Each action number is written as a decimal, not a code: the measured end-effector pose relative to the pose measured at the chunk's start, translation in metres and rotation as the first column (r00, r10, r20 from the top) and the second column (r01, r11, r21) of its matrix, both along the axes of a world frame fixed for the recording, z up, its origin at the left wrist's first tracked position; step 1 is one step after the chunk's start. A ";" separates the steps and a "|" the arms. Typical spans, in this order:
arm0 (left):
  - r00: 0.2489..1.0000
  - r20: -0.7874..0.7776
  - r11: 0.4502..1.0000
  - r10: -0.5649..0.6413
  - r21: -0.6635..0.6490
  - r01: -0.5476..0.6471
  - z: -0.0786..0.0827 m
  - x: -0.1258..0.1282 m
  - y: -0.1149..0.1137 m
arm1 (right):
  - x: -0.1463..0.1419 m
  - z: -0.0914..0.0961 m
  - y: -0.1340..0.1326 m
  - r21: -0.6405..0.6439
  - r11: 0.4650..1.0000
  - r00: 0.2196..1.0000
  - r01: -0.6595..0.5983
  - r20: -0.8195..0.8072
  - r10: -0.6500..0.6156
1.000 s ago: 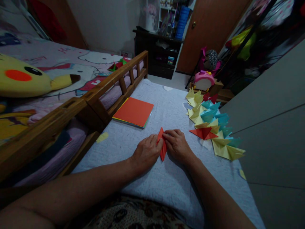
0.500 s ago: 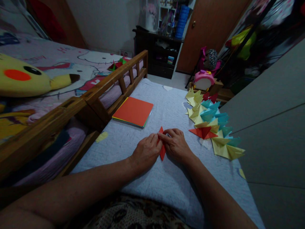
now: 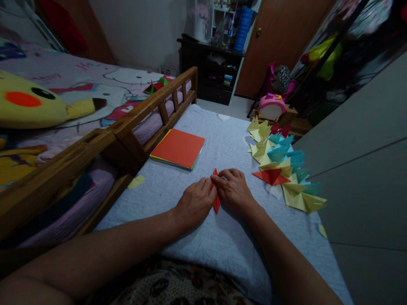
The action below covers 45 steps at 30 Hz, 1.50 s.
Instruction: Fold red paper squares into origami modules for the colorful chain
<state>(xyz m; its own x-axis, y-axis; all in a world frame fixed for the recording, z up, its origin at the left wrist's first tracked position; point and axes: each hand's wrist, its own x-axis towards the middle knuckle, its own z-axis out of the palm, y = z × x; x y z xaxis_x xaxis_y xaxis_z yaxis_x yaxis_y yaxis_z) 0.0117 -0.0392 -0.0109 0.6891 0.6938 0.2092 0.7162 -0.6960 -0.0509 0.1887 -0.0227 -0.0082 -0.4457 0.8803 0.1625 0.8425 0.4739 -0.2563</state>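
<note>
A red piece of origami paper [image 3: 216, 204], folded into a narrow diamond, lies on the light blue cloth [image 3: 178, 186] with its points toward and away from me. My left hand [image 3: 197, 199] presses its left side, fingers closed together. From the right, my right hand [image 3: 233, 188] grips the same paper, thumb and forefinger meeting the left fingertips near its upper half. The middle of the paper is hidden under the fingers. Beyond my left hand rests a stack of coloured paper squares [image 3: 179, 148], orange-red on top.
Several folded paper cranes [image 3: 302, 197], yellow, teal and red, stand in rows along the right side, a red one [image 3: 273, 176] nearest my right hand. A wooden bed rail [image 3: 127, 125] borders the left. Behind it lies a yellow plush toy [image 3: 32, 101].
Almost nothing differs. My right thumb and fingers have shifted very slightly on the red paper; the paper stays in place.
</note>
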 end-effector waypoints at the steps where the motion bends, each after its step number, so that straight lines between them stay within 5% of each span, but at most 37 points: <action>1: 1.000 0.006 1.000 -0.001 -0.005 0.001 0.000 0.000 0.000 | 0.000 0.001 0.000 -0.004 1.000 1.000 0.003 0.005 -0.003; 17: 1.000 0.002 0.998 -0.008 -0.059 0.008 -0.001 0.001 0.000 | -0.006 0.007 0.003 -0.025 0.999 0.997 0.028 0.079 -0.026; 36: 1.000 0.003 0.997 0.014 -0.079 -0.014 -0.001 0.001 0.000 | -0.004 -0.010 0.011 -0.022 0.997 0.996 0.078 0.040 -0.077; 45: 0.999 0.035 0.995 0.022 -0.100 -0.019 0.004 -0.001 0.001 | 0.013 -0.016 0.008 -0.013 0.999 0.944 0.029 -0.329 -0.032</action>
<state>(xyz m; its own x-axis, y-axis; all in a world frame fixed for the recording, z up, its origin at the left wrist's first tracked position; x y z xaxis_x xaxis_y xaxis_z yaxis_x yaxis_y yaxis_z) 0.0103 -0.0382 -0.0067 0.6679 0.7262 0.1627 0.7304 -0.6816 0.0438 0.2018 -0.0150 -0.0240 -0.3415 0.8944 0.2890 0.7248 0.4463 -0.5249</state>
